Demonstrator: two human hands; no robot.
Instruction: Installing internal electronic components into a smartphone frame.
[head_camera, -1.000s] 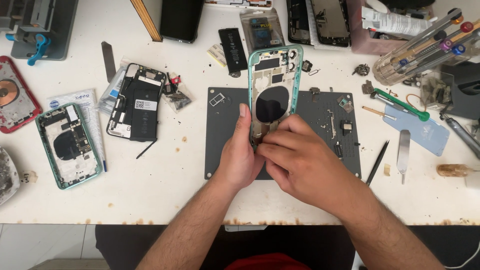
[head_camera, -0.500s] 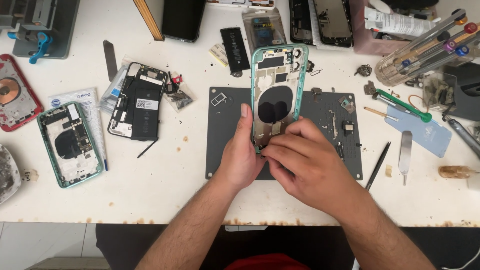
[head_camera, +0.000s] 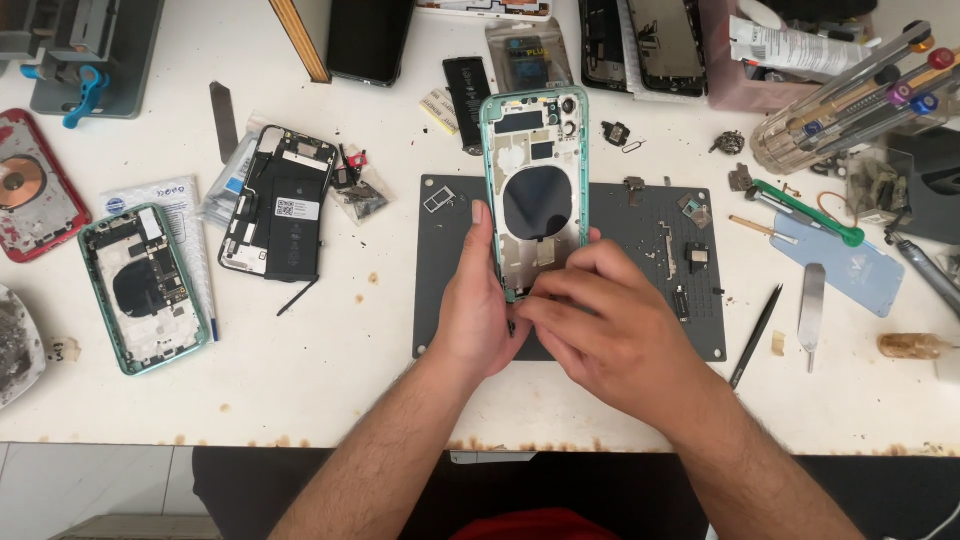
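Nearest the camera, the right hand (head_camera: 610, 335) curls its fingers onto the bottom edge of the green phone housing (head_camera: 535, 190), pinching there (what sits under the fingertips is hidden). Just left of that housing's lower end, the left hand (head_camera: 478, 315) grips its left side, thumb up along the frame. The housing stands tilted, open inside facing up, over the dark grey work mat (head_camera: 650, 330) on the white bench (head_camera: 330, 380). Right of the housing lie a black spudger (head_camera: 755, 322) and a metal pry tool (head_camera: 811, 310); well left of it, a second green housing (head_camera: 142, 288) and a black phone body (head_camera: 278, 202).
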